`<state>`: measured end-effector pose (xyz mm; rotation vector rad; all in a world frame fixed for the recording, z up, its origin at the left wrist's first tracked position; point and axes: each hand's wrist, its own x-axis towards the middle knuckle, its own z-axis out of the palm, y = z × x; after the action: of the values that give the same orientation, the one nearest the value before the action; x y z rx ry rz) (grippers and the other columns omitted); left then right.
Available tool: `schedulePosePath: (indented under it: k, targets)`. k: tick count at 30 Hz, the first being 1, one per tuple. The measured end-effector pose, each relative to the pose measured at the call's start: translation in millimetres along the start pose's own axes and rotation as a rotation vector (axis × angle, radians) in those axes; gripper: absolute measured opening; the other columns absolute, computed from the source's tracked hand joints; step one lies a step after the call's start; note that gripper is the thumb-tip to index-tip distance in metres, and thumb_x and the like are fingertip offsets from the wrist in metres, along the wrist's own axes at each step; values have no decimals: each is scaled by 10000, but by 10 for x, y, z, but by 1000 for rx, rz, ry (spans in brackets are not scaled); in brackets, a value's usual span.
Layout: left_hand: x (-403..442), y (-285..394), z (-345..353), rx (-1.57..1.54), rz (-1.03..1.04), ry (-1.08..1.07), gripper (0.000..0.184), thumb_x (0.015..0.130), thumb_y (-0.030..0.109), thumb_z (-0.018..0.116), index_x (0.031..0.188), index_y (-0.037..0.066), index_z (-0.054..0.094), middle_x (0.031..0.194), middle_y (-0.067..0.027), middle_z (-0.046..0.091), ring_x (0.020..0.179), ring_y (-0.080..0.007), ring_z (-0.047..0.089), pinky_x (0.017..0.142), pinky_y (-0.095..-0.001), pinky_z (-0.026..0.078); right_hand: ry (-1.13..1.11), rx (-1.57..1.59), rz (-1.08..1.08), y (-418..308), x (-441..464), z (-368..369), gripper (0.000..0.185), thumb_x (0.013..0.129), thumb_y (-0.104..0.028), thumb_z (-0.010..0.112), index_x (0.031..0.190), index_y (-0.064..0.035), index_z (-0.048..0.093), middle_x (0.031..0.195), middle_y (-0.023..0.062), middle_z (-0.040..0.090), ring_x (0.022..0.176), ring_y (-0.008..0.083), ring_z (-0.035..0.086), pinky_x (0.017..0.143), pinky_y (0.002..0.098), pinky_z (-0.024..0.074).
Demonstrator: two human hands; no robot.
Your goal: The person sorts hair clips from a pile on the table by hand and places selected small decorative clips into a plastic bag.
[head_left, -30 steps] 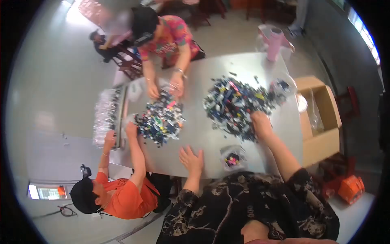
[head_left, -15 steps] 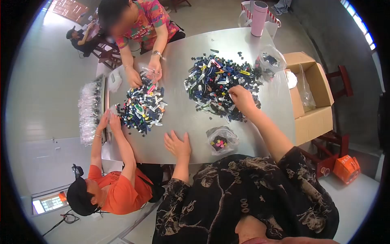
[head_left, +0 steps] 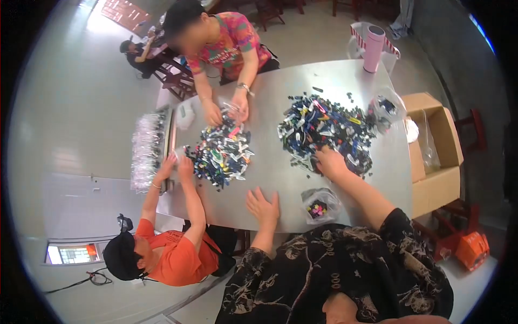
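My left hand (head_left: 263,207) lies flat on the metal table (head_left: 264,146) near its front edge, fingers spread, holding nothing. My right hand (head_left: 330,163) dips into the near side of a large heap of hair clips (head_left: 307,121), mostly dark blue, black and white, with a few pink and yellow pieces. Its fingers are bent together, and whatever lies between the tips is too small to make out. Between my hands, close to my body, stands an open clear plastic bag (head_left: 322,206) with small pink, yellow and dark pieces inside.
Two people work at a second heap of clips (head_left: 221,154) on the left. Another plastic bag (head_left: 386,108) with dark pieces and a pink tumbler (head_left: 374,49) stand at the right. Beyond the edge sits an open cardboard box (head_left: 440,186). Packed clear bags (head_left: 147,154) line the far left.
The view has shifted, so the table appears farther right and lower. My right hand has moved toward the near left part of the heap. My left hand stays flat.
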<state>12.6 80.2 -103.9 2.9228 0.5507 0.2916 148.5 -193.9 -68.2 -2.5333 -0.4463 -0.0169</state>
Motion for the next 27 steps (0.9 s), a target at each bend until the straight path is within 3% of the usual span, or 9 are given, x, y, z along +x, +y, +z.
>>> schedulePosePath:
  k: [9, 12, 15, 18, 19, 22, 25, 26, 27]
  targets:
    - [3, -3, 2, 14, -27, -29, 766, 851, 513, 680, 1448, 98, 441, 1514, -235, 341, 1410, -429, 301, 1163, -581, 219, 46, 62, 105, 72, 16, -129, 144, 788, -86, 611, 929, -63, 630, 875, 148, 650, 870, 349, 660, 743, 470, 531]
    - [10, 12, -13, 17, -37, -42, 773, 852, 521, 677, 1449, 94, 438, 1518, -235, 335, 1415, -425, 296, 1168, -578, 213, 24, 212, 318, 83, 1, -251, 168, 814, -77, 632, 981, -73, 652, 803, 123, 660, 798, 284, 681, 689, 426, 538]
    - [12, 38, -60, 44, -61, -84, 769, 858, 520, 673, 1452, 94, 434, 1518, -237, 344, 1417, -422, 298, 1170, -568, 217, 50, 741, 465, 236, 23, -228, 298, 855, -63, 698, 1150, -65, 657, 758, 41, 679, 722, 109, 659, 637, 273, 519]
    - [-10, -59, 58, 0, -10, -63, 782, 856, 510, 676, 1470, 95, 425, 1528, -238, 339, 1424, -436, 289, 1178, -579, 202, 148, 820, 398, 188, -12, -365, 250, 891, -163, 707, 1112, -46, 707, 892, 60, 727, 785, 132, 665, 707, 304, 532]
    - [-14, -19, 55, -23, 32, -97, 782, 856, 510, 676, 1470, 95, 425, 1528, -238, 339, 1424, -436, 289, 1178, -579, 202, 165, 679, 376, 245, -22, -348, 243, 886, -173, 714, 1090, -42, 703, 905, 68, 728, 788, 127, 657, 728, 306, 531]
    - [-6, 45, -20, 33, -13, -82, 776, 863, 506, 673, 1473, 99, 420, 1528, -238, 340, 1424, -430, 292, 1182, -566, 207, 132, 790, 419, 29, -75, -752, 172, 888, -142, 708, 1008, -19, 695, 902, 63, 720, 789, 117, 642, 729, 290, 522]
    - [-2, 22, -17, 48, 5, -42, 729, 899, 514, 634, 1458, 95, 421, 1510, -256, 364, 1405, -433, 315, 1154, -564, 248, 442, 635, 309, 20, -100, -1055, 183, 895, -103, 699, 1057, -19, 704, 897, 64, 716, 803, 118, 640, 727, 289, 518]
    - [-5, 8, 3, 46, 8, -31, 727, 902, 518, 628, 1456, 93, 422, 1510, -255, 364, 1404, -434, 317, 1153, -566, 251, 541, 765, 336, -13, -142, -1259, 181, 902, -93, 699, 1066, -19, 712, 902, 68, 717, 800, 119, 640, 732, 288, 519]
    - [-4, -2, 20, 44, 10, -20, 725, 905, 522, 622, 1453, 91, 422, 1510, -254, 364, 1402, -435, 319, 1152, -567, 253, 715, 462, 225, 159, -135, -1333, 168, 908, -85, 694, 1061, -20, 716, 896, 79, 715, 794, 127, 645, 736, 288, 521]
